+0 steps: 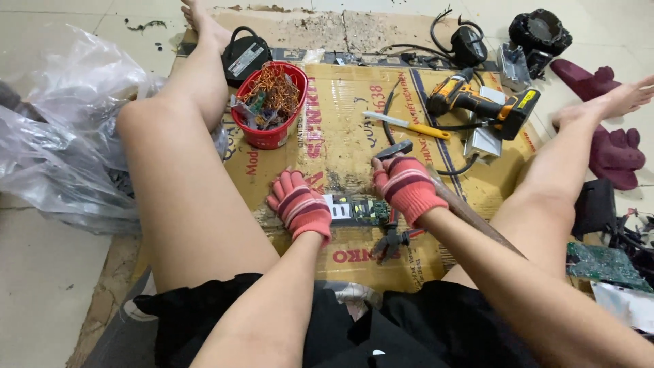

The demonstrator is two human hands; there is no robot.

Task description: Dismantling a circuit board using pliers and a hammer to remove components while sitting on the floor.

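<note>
You sit on a sheet of cardboard spread over the floor, legs apart, with everything you handle lying between your knees. To your left a big heap of clear plastic bags lies against your thigh. Up the cardboard, beside your left knee, stands a red bucket full of copper wire and scrap, with a black box just behind it. On the far right of the sheet lies a yellow and black drill, and just left of it a screwdriver with a yellow handle, well apart from both hands. A green board lies off the cardboard by your right leg. The circuit board lies flat on the cardboard straight in front of you, spanning the gap between your two hands. Your left hand, in a red striped glove, is curled and pressed down on the left end of the circuit board, pinning it rather than lifting it. Your right hand, gloved the same way, is closed tight around a hammer; its dark head shows just above your knuckles, and its wooden handle runs back under your forearm. That hand sits at the right end of the circuit board, with the hammer head above and slightly beyond it. Pliers lie on the cardboard just below the circuit board, near your right wrist, touching neither hand.
</note>
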